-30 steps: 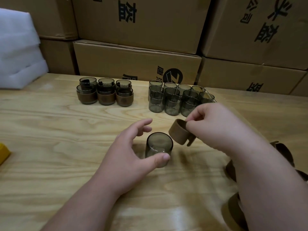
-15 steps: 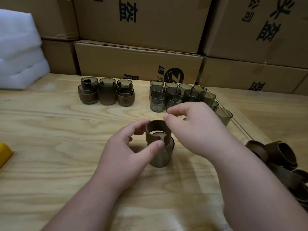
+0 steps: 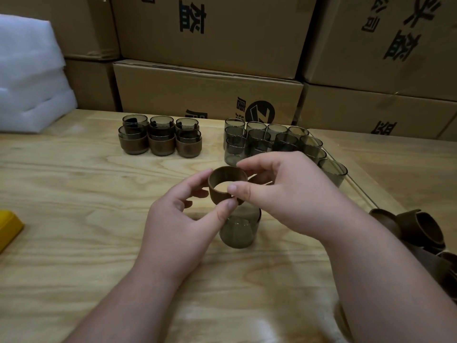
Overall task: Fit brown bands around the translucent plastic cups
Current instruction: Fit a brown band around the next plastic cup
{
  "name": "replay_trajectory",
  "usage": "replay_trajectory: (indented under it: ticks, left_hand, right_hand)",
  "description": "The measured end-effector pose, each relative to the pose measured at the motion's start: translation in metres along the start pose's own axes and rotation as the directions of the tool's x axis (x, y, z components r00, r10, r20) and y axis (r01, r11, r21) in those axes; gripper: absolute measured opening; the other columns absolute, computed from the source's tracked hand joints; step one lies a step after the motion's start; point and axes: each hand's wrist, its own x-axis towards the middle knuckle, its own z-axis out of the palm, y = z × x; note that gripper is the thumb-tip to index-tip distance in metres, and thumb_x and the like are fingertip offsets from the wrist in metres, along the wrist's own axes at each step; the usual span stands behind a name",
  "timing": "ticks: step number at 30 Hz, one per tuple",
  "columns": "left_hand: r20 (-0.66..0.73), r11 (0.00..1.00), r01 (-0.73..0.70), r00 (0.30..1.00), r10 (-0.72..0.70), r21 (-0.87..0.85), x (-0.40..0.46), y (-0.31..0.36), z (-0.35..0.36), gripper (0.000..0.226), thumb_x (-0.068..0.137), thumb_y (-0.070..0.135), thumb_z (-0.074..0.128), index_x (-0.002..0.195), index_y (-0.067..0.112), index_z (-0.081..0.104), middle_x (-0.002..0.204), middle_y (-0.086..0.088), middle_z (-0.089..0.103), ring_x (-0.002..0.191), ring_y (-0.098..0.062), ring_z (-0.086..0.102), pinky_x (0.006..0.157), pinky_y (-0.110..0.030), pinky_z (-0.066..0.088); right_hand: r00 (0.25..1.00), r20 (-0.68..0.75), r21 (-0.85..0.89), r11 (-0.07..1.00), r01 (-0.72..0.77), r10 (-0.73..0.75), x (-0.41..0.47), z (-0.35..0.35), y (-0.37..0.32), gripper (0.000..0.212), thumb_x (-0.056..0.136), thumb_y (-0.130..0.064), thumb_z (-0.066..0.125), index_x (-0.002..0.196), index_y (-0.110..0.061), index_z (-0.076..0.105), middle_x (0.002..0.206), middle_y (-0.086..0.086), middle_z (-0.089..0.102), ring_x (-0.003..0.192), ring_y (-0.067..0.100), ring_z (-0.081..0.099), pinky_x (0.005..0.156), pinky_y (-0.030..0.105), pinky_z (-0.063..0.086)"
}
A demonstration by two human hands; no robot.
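Note:
A translucent grey cup (image 3: 237, 231) stands on the wooden table (image 3: 74, 194) in front of me. Just above its rim hangs a brown band (image 3: 218, 191), held level like a ring. My left hand (image 3: 180, 219) pinches the band's near left side with thumb and fingers. My right hand (image 3: 284, 194) pinches its right side between thumb and forefinger. The cup's top is partly hidden by my fingers. Behind stand a cluster of bare cups (image 3: 272, 142) and a group of banded cups (image 3: 160, 139).
A pile of loose brown bands (image 3: 425, 231) lies at the table's right edge. Cardboard boxes (image 3: 210, 95) wall off the back. White foam sheets (image 3: 29, 78) sit at the far left, and a yellow object (image 3: 8, 226) lies at the left edge.
My right hand brought the band from beside the cup to above it. My left hand let go of the cup and took hold of the band's left side. The band now sits higher.

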Motion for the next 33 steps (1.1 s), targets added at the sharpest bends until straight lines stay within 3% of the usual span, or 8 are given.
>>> replay_trajectory:
  ticks: [6,12,20,23,26,29,33]
  left_hand:
    - [-0.018,0.997,-0.067,0.998,0.068,0.025,-0.0012,0.0030,-0.0010,0.054,0.060,0.063,0.075,0.112,0.054,0.065,0.102,0.038,0.070,0.099,0.005,0.065,0.083,-0.007,0.044]
    - [-0.044,0.994,-0.093,0.994,0.095,0.050,-0.0014,0.0021,-0.0015,0.053,0.060,0.065,0.075,0.111,0.055,0.065,0.102,0.029,0.073,0.101,0.001,0.065,0.085,-0.010,0.046]
    - [-0.072,0.992,-0.093,0.992,0.099,0.087,-0.0010,0.0024,-0.0008,0.047,0.062,0.060,0.076,0.108,0.053,0.067,0.101,0.024,0.074,0.101,0.000,0.067,0.083,-0.011,0.047]
    - [-0.093,0.994,-0.071,0.993,0.079,0.084,-0.0007,0.0006,-0.0006,0.043,0.068,0.037,0.076,0.109,0.048,0.069,0.095,0.028,0.074,0.095,0.002,0.068,0.081,-0.005,0.045]
    - [-0.085,0.994,-0.072,0.993,0.078,0.077,-0.0026,0.0011,0.0012,0.040,0.071,0.030,0.074,0.108,0.046,0.070,0.095,0.032,0.072,0.094,0.004,0.069,0.083,-0.005,0.046]
    - [-0.094,0.996,-0.074,0.993,0.078,0.043,-0.0032,0.0019,0.0019,0.042,0.071,0.035,0.076,0.112,0.042,0.071,0.095,0.031,0.073,0.093,0.002,0.070,0.085,-0.010,0.049]
    - [-0.071,0.999,-0.047,0.996,0.048,0.007,-0.0010,0.0010,0.0019,0.050,0.070,0.036,0.079,0.119,0.038,0.071,0.099,0.027,0.075,0.097,0.000,0.071,0.087,-0.016,0.052]
  right_hand:
    - [0.996,0.088,0.073,0.997,-0.013,0.006,0.0002,-0.0049,0.0039,0.058,0.075,-0.041,0.090,0.129,-0.032,0.071,0.106,-0.019,0.076,0.100,-0.002,0.071,0.096,0.034,0.058]
    - [0.995,0.097,0.078,0.997,0.003,-0.011,-0.0008,-0.0063,0.0034,0.054,0.079,-0.037,0.088,0.130,-0.033,0.070,0.106,-0.019,0.076,0.100,-0.002,0.070,0.095,0.033,0.058]
    - [0.998,0.060,0.030,1.000,-0.005,0.003,-0.0002,-0.0041,0.0040,0.047,0.078,-0.040,0.087,0.123,-0.034,0.073,0.098,-0.020,0.075,0.091,-0.005,0.070,0.085,0.026,0.060]
    - [0.999,-0.034,-0.005,1.000,0.018,-0.018,0.0021,-0.0021,0.0065,0.018,0.088,-0.025,0.077,0.101,-0.036,0.080,0.086,-0.022,0.073,0.083,-0.009,0.066,0.068,0.011,0.055]
    - [0.998,-0.055,-0.047,0.999,0.014,-0.017,0.0036,0.0004,0.0079,0.018,0.094,-0.024,0.069,0.094,-0.038,0.080,0.075,-0.026,0.068,0.079,-0.016,0.060,0.053,0.003,0.044]
    - [1.000,0.020,-0.003,1.000,0.014,-0.014,0.0015,-0.0001,0.0035,0.021,0.093,-0.031,0.073,0.113,-0.034,0.078,0.088,-0.024,0.072,0.084,-0.016,0.063,0.062,0.001,0.048]
    - [0.997,0.072,0.077,0.996,0.035,-0.040,-0.0001,-0.0025,0.0012,0.041,0.086,-0.032,0.081,0.126,-0.033,0.072,0.105,-0.020,0.075,0.099,-0.009,0.068,0.090,0.021,0.058]
